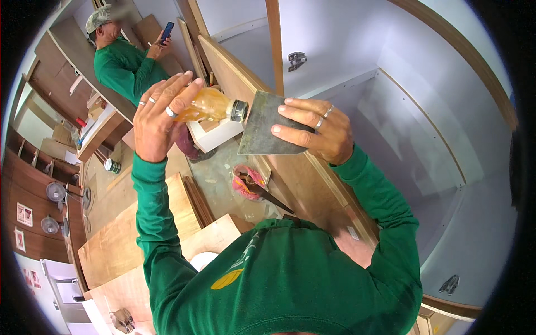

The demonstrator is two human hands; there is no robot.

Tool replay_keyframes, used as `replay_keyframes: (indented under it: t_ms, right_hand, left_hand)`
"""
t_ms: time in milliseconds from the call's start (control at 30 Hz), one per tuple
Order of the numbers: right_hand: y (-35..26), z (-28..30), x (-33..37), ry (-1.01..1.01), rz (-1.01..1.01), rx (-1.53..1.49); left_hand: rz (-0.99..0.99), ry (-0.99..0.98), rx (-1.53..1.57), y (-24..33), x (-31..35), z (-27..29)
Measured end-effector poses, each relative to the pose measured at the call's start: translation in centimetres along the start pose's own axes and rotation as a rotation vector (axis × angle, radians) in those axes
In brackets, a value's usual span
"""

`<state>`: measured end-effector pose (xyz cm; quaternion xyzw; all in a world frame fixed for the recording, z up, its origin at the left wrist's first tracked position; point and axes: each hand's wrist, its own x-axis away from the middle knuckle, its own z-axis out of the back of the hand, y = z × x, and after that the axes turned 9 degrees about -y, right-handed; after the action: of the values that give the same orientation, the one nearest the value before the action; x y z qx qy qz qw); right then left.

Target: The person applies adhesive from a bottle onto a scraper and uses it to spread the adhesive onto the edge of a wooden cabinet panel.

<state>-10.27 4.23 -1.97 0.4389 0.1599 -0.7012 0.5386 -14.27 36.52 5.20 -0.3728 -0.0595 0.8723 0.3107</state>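
My left hand (164, 111) is wrapped round a clear plastic bottle (209, 106) of amber liquid, tipped on its side with its dark-ringed neck pointing right. Pinched in my right hand (324, 125) is a flat, dark-grey plate (268, 125) with slanted sides, like a spreader blade. The bottle's mouth is right beside the plate's left edge; whether they touch, or any liquid is flowing, I cannot tell. Both hands are raised in front of a wooden panel edge (234, 64). Rings show on both hands.
A white-lined cabinet (413, 139) with metal hinges (297, 61) stands on the right. On the floor lies a pink container (245, 178) with a dark long tool (273, 200). Plywood sheets (139, 229) are at lower left. Another person (123, 64) holds a phone at upper left.
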Motion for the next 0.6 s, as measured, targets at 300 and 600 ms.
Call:
replay_keyframes:
  t_ms: [300, 600]
  right_hand:
    - [1.2, 0.3, 0.7, -0.008, -0.046, 0.034]
    - [1.6, 0.5, 0.8, 0.029, -0.113, 0.011]
  left_hand:
    - [-0.006, 0.032, 0.002, 0.6, -0.8, -0.5]
    - [-0.025, 0.044, 0.032, 0.5, -1.0, -1.2]
